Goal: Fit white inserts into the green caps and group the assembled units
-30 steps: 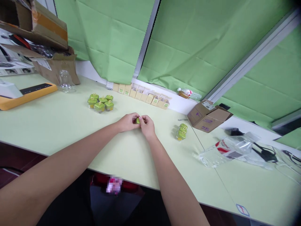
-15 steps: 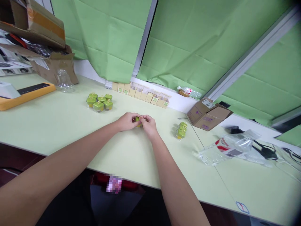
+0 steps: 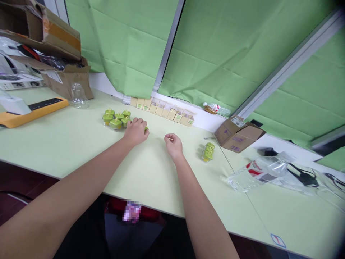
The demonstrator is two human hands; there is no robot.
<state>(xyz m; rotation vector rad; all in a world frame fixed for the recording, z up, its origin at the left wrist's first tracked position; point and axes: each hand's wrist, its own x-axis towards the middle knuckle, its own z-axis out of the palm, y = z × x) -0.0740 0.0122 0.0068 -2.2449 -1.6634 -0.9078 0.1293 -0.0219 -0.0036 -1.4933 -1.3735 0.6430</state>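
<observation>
My left hand (image 3: pixel 136 131) is closed around a small clear box with a green lid (image 3: pixel 146 128); most of it is hidden by the fingers. Right beside that hand stands a group of several like boxes (image 3: pixel 115 123), clear below, each with a green lid and a pale yellow loop on top. My right hand (image 3: pixel 174 146) is over the middle of the table with thumb and fingers pinched together; a thin pale bit shows at the fingertips, too small to name. Further right is a smaller cluster of the same green-lidded boxes (image 3: pixel 208 155).
Several small open cartons (image 3: pixel 161 109) line the table's back edge. At the right are a cardboard box (image 3: pixel 234 135) and a big clear bottle (image 3: pixel 256 174). To the left, a yellow-and-black device (image 3: pixel 37 110), a clear plastic vessel (image 3: pixel 78 97) and stacked cardboard boxes (image 3: pixel 64 77).
My hands were together on one green-lidded box. They have parted: my left hand has carried the box left to the group, while the right has stayed near the middle.
</observation>
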